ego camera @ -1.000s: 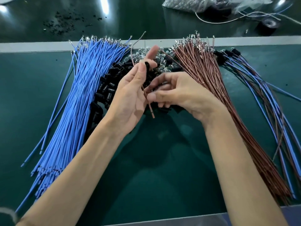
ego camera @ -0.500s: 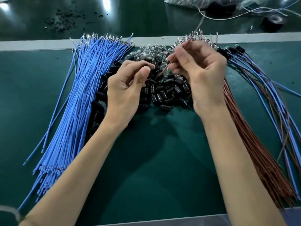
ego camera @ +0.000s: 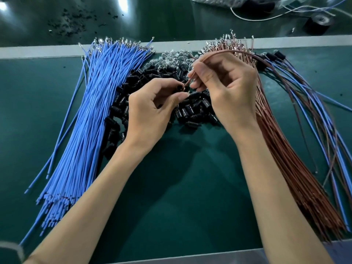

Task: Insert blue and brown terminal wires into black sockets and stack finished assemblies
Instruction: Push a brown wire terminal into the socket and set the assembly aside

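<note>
Insertion of a brown wire into a black socket looks to be the step in hand. The wire's tip sits right at the socket's mouth, above the loose pile of sockets in the middle of the desk. The next move calls for lining the terminal up square with the opening and pushing it home (whether it has already entered I cannot tell, as the join is too small). The left hand pinches the socket between thumb and forefinger, its other fingers curled. The right hand pinches the wire close to its tip, and the rest of the wire arches away over the brown bundle. Blue wires lie to the left, and finished assemblies fan out at far right.
</note>
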### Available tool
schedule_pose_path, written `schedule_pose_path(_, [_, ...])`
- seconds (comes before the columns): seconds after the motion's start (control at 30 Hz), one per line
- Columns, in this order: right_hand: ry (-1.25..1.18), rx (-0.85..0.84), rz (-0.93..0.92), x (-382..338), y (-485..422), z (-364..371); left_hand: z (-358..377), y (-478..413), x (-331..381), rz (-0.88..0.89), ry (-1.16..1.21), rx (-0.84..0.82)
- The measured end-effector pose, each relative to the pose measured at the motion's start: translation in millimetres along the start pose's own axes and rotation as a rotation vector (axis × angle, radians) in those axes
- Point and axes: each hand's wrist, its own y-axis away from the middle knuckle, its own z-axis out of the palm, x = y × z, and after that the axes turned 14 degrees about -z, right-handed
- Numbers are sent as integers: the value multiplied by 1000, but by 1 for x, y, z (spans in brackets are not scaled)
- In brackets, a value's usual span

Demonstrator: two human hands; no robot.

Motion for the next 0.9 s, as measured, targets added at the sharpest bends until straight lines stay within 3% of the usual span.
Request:
schedule_pose_path(0.2, [-4, 28, -7, 2, 1, 4, -1, 0, -1, 22, -35, 4])
schedule_pose_path(0.4, [41, -47, 49, 7, 2, 5, -1, 2, 2, -9, -47, -26])
schedule_pose_path(0.57, [24, 49, 28, 8, 2, 1, -2, 3, 8, -74, 14, -19])
schedule_pose_path(0.8, [-84, 24, 88, 7, 3, 2, 0, 5, 10, -54, 1, -70])
schedule_pose_path(0.9, [-9, -42, 91, 7, 3, 4, 0, 7, 11, -52, 25, -82])
